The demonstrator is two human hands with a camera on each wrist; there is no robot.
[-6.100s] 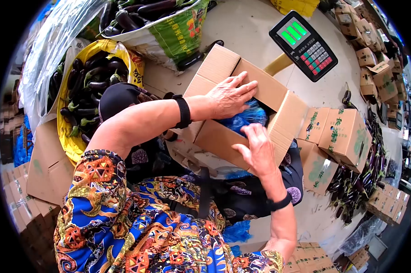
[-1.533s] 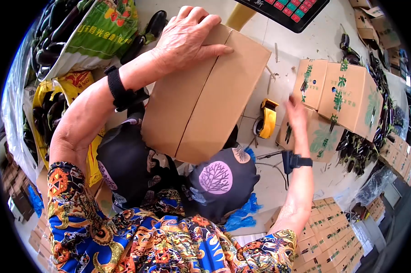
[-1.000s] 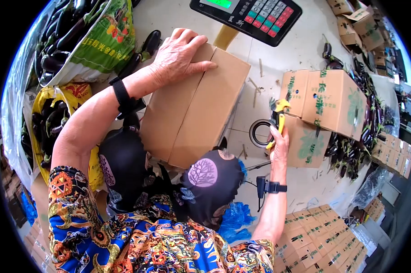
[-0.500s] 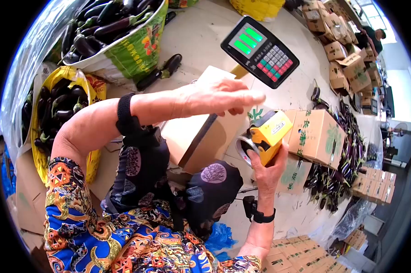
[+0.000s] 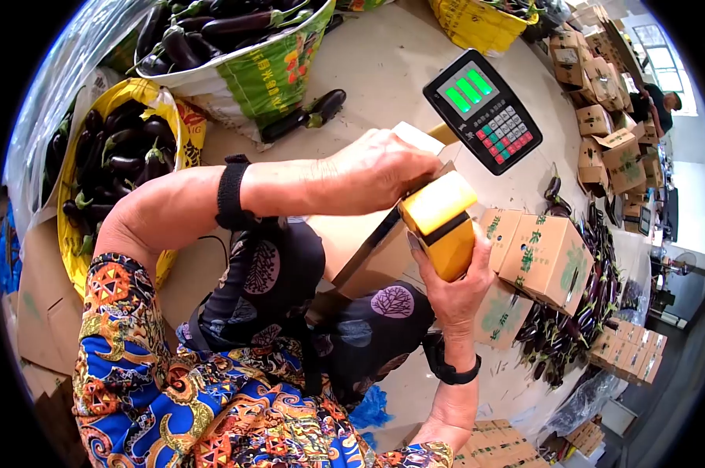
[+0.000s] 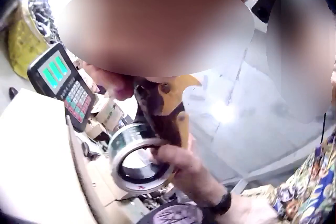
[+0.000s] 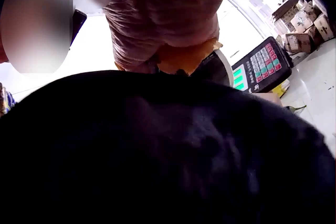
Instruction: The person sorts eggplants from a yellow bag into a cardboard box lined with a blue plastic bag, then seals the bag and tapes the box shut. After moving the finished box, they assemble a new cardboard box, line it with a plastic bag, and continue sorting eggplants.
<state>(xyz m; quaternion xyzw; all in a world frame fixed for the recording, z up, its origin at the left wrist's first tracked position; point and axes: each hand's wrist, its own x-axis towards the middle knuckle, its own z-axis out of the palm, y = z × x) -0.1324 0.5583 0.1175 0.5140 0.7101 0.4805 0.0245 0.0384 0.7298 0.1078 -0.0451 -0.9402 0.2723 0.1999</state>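
Note:
The right hand [image 5: 455,288] grips a yellow tape dispenser [image 5: 446,234] above the right knee; its tape roll [image 6: 137,166] faces the left wrist view. The left hand [image 5: 376,171] has reached the dispenser's front end, with fingers curled against it. Whether a strip of tape lies between those fingers is hidden. Under the left forearm a cardboard box [image 5: 380,261] stands tilted by the knees, partly covered by the arm. In the right wrist view the right hand [image 7: 163,19] fills the top, with little of the dispenser showing.
A scale display [image 5: 483,111] stands beyond the box. Eggplants fill a green-and-white sack [image 5: 251,78] and a yellow sack [image 5: 79,257] at left. Printed cartons [image 5: 543,261] and an eggplant pile [image 5: 579,304] are at right. A person [image 5: 660,105] is far back.
The right hand took up the dispenser from the floor and raised it. The left hand left the box top and came to the dispenser's front, its fingers now curled. The box has been tilted.

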